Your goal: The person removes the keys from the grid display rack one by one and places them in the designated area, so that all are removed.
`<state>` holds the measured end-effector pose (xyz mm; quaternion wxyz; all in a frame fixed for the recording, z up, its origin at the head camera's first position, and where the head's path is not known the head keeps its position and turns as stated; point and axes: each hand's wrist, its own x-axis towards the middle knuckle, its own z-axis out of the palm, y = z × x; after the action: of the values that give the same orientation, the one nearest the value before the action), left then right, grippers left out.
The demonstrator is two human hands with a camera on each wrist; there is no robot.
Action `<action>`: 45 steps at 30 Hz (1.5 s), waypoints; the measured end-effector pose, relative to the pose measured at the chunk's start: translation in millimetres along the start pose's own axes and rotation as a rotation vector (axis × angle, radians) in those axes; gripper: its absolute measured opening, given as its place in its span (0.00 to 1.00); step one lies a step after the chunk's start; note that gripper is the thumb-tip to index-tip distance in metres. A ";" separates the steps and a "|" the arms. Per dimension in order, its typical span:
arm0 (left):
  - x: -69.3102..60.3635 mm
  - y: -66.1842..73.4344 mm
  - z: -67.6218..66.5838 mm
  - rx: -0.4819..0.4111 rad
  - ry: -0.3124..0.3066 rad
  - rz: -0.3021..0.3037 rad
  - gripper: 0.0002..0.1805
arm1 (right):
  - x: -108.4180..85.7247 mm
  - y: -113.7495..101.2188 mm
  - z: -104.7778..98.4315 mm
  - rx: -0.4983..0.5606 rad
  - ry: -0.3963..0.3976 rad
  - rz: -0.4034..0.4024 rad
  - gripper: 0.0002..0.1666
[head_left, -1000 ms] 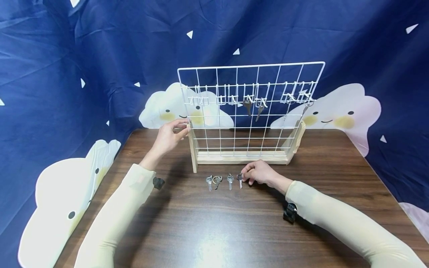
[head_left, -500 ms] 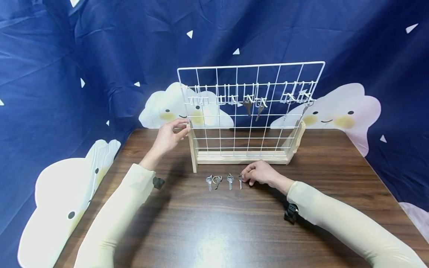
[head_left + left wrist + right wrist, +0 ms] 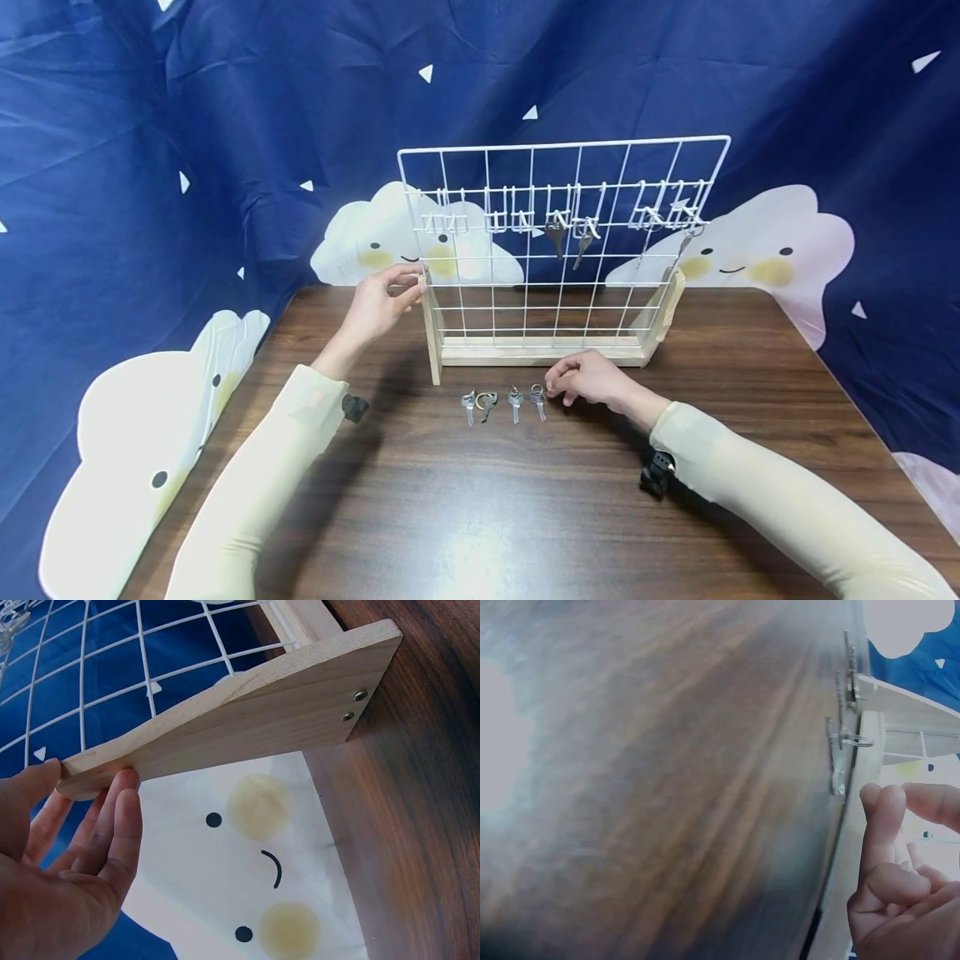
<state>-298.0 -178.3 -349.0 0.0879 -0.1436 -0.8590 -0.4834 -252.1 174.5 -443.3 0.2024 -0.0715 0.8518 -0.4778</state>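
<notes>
In the head view, my left hand (image 3: 384, 302) grips the upper end of the wooden side panel (image 3: 225, 712) of a wire grid rack (image 3: 555, 283), thumb on one side and fingers on the other. My right hand (image 3: 592, 379) is low over the table beside the rightmost loose key (image 3: 538, 403), whose ring shows left of the fingertips. In the right wrist view the fingertips (image 3: 891, 796) meet, a little apart from the nearest key (image 3: 835, 761); whether they touch its ring is unclear. Three other keys lie in the row, including a key (image 3: 515, 402) and the leftmost key (image 3: 469, 403).
White hooks (image 3: 497, 221) line the grid's upper part. Several keys hang there, including a dark key (image 3: 555, 237) and another key (image 3: 583, 242). The rack stands on a brown wooden table (image 3: 420, 500) before a blue cloth (image 3: 300, 100) with white clouds.
My right hand has shifted slightly right and back, away from the rightmost key. That key now lies tilted, and its ring has come into sight. The left hand has stayed on the panel.
</notes>
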 end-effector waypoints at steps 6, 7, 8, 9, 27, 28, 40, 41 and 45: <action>0.4 0.6 0.6 -0.011 -0.001 0.006 0.19 | -1.4 -7.5 -5.7 0.037 0.034 -0.069 0.16; 0.4 0.7 0.6 -0.012 -0.001 0.007 0.19 | -2.2 -9.6 -6.7 0.047 0.041 -0.082 0.17; 0.4 0.7 0.6 -0.009 0.000 0.007 0.19 | -3.2 -11.8 -7.6 0.055 0.045 -0.096 0.18; 0.5 0.7 0.6 -0.009 0.000 0.008 0.19 | -4.0 -13.8 -8.4 0.060 0.051 -0.110 0.18; -0.9 0.5 0.0 0.013 -0.005 0.002 0.20 | -15.3 -42.1 -23.4 0.141 0.143 -0.176 0.16; -0.8 0.4 -0.1 0.011 -0.005 0.002 0.19 | -16.2 -44.1 -24.4 0.143 0.146 -0.175 0.16; -0.3 1.4 -0.8 0.011 -0.002 0.011 0.19 | -22.1 -60.4 -36.9 0.083 0.233 -0.251 0.14; -0.3 1.2 -0.8 0.014 -0.002 0.011 0.19 | -22.5 -61.8 -37.9 0.075 0.244 -0.254 0.14; -0.2 0.8 -0.5 0.018 0.000 0.013 0.19 | -25.6 -68.4 -41.9 0.065 0.271 -0.270 0.14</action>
<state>-297.5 -178.4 -348.2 0.0919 -0.1483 -0.8624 -0.4753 -251.2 179.0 -359.2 0.0221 -0.1136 0.8380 -0.5333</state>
